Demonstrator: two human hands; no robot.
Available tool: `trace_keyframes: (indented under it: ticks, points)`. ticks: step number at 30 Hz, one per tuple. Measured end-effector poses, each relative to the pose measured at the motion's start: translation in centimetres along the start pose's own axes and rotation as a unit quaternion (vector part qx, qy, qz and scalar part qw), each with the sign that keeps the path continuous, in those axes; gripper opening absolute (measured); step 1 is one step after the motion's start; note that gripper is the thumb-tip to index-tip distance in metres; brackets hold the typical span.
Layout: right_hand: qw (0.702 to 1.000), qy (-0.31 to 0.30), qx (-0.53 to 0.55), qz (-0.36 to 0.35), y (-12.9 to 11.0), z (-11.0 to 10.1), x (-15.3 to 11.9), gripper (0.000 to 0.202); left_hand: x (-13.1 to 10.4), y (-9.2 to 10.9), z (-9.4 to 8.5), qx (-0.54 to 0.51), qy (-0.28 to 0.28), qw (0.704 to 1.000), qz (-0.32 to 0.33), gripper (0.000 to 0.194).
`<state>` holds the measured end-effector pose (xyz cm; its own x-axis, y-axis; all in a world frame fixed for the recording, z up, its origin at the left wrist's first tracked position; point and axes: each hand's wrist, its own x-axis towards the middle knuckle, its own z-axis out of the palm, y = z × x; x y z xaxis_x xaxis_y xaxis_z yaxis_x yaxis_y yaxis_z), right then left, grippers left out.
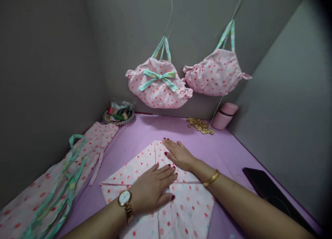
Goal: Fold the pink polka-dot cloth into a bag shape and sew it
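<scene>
A pink cloth with red dots [186, 204] lies on the lilac-covered table, its far end folded to a blunt point and a seam running across it. My left hand [157, 185], with a gold watch at the wrist, rests flat on the middle of this cloth, fingers stretched out. Near the folded far end, my right hand [180, 156] lies palm down on the cloth's right slanting edge, fingers extended. A gold bangle circles that wrist. Neither hand grips anything; the palms hide part of the cloth.
Left lies more dotted fabric [33, 201] with green ties [68, 183]. Behind are a basket of thread spools [119, 116], small tan pieces [201, 125] and a pink flask [225, 116]. A black phone-like object [269, 190] lies right. Two dotted bags [162, 93] [212, 74] hang above the table.
</scene>
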<state>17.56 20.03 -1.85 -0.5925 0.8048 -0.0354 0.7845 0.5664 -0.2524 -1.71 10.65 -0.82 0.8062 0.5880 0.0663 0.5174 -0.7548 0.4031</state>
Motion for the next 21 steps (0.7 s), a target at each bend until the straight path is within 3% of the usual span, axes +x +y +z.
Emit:
trace_keyframes:
  ticks: [5, 8, 13, 21]
  points:
    - [0.999, 0.026, -0.003, 0.033, -0.7, -1.2, -2.0, 0.054, -0.1, 0.2, -0.1, 0.013, 0.003, 1.000, 0.003, 0.060]
    - [0.998, 0.039, -0.002, 0.045, -2.3, -0.9, -6.3, 0.056, -0.2, 0.2, -0.2, 0.021, 0.011, 0.999, 0.022, 0.056]
    - [1.000, -0.015, -0.008, 0.007, -4.5, 1.4, -13.2, 0.071, -0.1, -0.1, 0.0, 0.048, 0.006, 0.998, 0.040, 0.052]
    - [0.990, 0.003, -0.047, 0.132, -0.9, 1.4, -15.4, 0.061, -0.2, -0.1, 0.3, 0.039, 0.016, 0.998, 0.041, 0.051]
